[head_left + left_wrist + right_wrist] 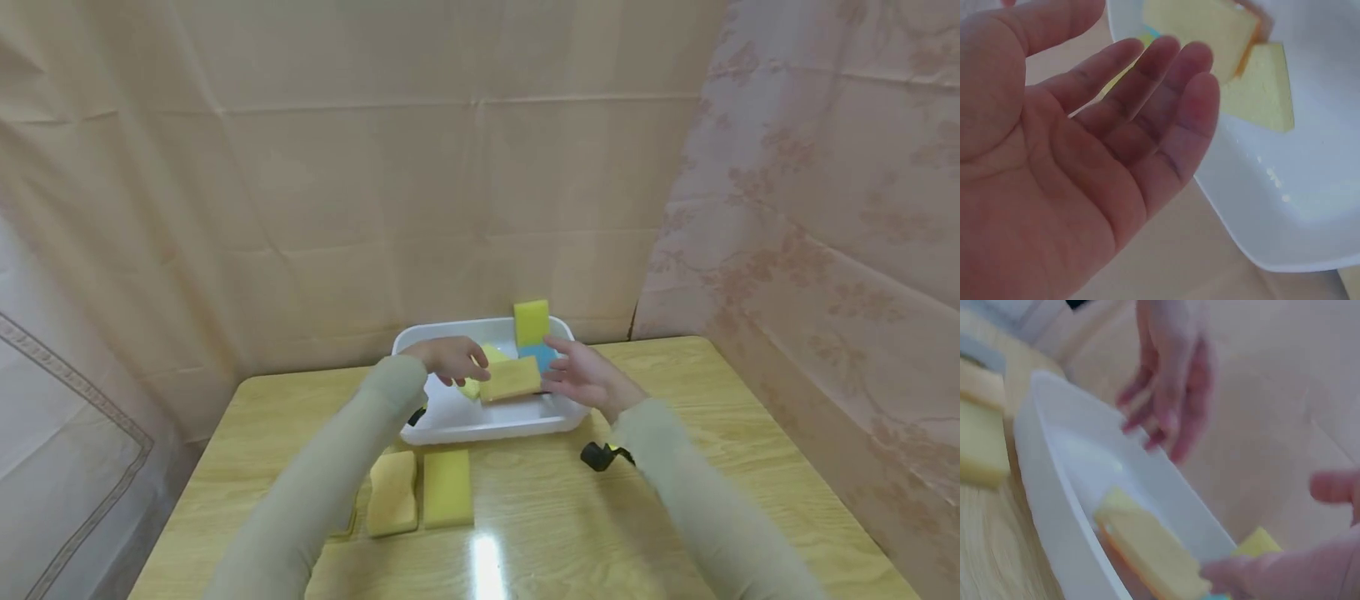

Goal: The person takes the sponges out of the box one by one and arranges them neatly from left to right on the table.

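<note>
My left hand (pixel 450 358) hovers over the left part of a white tray (pixel 487 432), its fingers loosely bent and holding nothing. At the tray's right side is my right hand (pixel 588 382), fingers extended and thumb apart. A yellow-orange sponge (pixel 512 379) lies tilted between the hands. In the right wrist view my right fingertips are at that sponge's end; whether they touch it I cannot tell. Under it is a pale yellow sponge (pixel 1260 94). Behind, a blue sponge (pixel 538 356) lies in the tray and a bright yellow sponge (pixel 532 322) leans upright on the back rim.
On the wooden table (pixel 555 533), in front of the tray, lie a wavy-edged orange sponge (pixel 392 493) and a rectangular yellow sponge (pixel 448 489). Another yellow piece (pixel 347 525) is partly hidden by my left sleeve. Curtains hang behind and at both sides.
</note>
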`<action>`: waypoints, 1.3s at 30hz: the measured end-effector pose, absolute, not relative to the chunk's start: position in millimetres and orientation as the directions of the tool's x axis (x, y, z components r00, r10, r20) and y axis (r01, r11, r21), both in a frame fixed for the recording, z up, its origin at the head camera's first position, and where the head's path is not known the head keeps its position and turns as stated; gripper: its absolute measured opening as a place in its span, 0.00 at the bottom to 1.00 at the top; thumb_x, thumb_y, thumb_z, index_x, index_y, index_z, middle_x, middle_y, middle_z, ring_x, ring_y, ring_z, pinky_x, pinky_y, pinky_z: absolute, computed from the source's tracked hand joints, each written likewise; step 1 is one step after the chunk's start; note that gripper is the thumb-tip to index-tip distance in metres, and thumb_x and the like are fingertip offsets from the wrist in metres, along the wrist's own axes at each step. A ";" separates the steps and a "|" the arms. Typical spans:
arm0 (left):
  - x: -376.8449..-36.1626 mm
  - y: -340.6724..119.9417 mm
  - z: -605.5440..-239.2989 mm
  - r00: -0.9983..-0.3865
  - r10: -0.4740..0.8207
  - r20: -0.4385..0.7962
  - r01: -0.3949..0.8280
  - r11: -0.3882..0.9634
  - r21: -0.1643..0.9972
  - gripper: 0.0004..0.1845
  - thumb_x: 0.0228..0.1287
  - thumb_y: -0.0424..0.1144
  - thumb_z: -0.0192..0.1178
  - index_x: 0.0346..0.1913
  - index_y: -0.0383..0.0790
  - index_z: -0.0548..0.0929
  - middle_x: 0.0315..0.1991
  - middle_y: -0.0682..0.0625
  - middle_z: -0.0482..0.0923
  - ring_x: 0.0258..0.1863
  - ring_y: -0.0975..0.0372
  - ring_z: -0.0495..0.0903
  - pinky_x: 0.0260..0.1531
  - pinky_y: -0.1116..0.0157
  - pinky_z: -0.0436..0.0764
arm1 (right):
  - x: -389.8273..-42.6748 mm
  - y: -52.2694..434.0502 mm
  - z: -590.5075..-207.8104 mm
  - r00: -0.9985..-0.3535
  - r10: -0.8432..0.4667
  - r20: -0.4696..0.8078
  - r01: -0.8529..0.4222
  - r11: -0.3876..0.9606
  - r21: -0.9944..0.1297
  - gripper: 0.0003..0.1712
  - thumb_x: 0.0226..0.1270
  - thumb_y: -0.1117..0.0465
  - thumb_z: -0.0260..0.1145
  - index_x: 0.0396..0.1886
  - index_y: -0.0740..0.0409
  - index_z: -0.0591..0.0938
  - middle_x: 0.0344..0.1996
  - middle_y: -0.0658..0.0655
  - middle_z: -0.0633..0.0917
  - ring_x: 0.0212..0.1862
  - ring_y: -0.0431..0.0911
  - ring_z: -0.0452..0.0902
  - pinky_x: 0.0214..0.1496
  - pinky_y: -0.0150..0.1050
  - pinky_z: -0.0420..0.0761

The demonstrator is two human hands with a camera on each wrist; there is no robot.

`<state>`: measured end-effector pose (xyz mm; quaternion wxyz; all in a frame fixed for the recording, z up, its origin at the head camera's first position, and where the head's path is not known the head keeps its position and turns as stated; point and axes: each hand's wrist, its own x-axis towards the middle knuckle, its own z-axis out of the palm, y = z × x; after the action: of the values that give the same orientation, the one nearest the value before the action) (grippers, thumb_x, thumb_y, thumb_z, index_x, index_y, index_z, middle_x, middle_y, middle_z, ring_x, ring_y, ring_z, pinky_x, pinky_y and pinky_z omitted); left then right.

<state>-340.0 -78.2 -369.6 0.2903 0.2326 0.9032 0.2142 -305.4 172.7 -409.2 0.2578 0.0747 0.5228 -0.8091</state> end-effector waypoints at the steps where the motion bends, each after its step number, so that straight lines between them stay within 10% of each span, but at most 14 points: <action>1: -341.7 -76.2 -368.4 -0.739 0.525 -0.423 0.289 0.814 0.504 0.25 0.73 0.48 0.59 0.66 0.38 0.77 0.58 0.45 0.79 0.52 0.52 0.82 0.48 0.58 0.83 | -304.9 169.8 -408.5 -0.861 -0.321 -0.394 0.499 -0.387 -0.775 0.48 0.83 0.54 0.49 0.80 0.56 0.26 0.76 0.71 0.23 0.78 0.66 0.24 0.78 0.54 0.43; 12: -361.7 -56.7 -380.9 -0.801 0.478 -0.359 0.343 0.860 0.379 0.24 0.72 0.48 0.60 0.65 0.40 0.78 0.65 0.47 0.75 0.58 0.52 0.77 0.56 0.54 0.77 | -299.2 146.3 -431.1 -0.886 -0.020 -0.463 0.376 -0.616 -0.692 0.43 0.81 0.57 0.46 0.82 0.54 0.32 0.81 0.57 0.30 0.80 0.56 0.29 0.79 0.54 0.37; 21: -363.2 -43.1 -385.6 -0.800 0.470 -0.372 0.367 0.875 0.316 0.23 0.72 0.47 0.59 0.64 0.39 0.79 0.64 0.45 0.77 0.63 0.51 0.75 0.64 0.52 0.72 | -296.2 140.1 -448.9 -0.835 -0.148 -0.529 0.447 -0.743 -0.498 0.47 0.82 0.53 0.40 0.74 0.57 0.15 0.76 0.60 0.17 0.77 0.55 0.12 0.77 0.52 0.25; 39: -360.3 -26.2 -397.9 -0.835 0.384 -0.394 0.245 0.901 0.358 0.27 0.73 0.45 0.55 0.72 0.43 0.73 0.71 0.49 0.71 0.69 0.54 0.70 0.69 0.53 0.67 | -286.6 125.0 -452.1 -0.843 -0.316 -0.436 0.491 -0.784 -0.381 0.38 0.85 0.48 0.33 0.81 0.60 0.32 0.81 0.62 0.34 0.80 0.54 0.25 0.78 0.47 0.29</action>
<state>-360.3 -26.2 -397.9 0.2343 0.1660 0.9464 0.1481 -286.6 125.0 -452.1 0.2175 0.1769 0.2467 -0.9277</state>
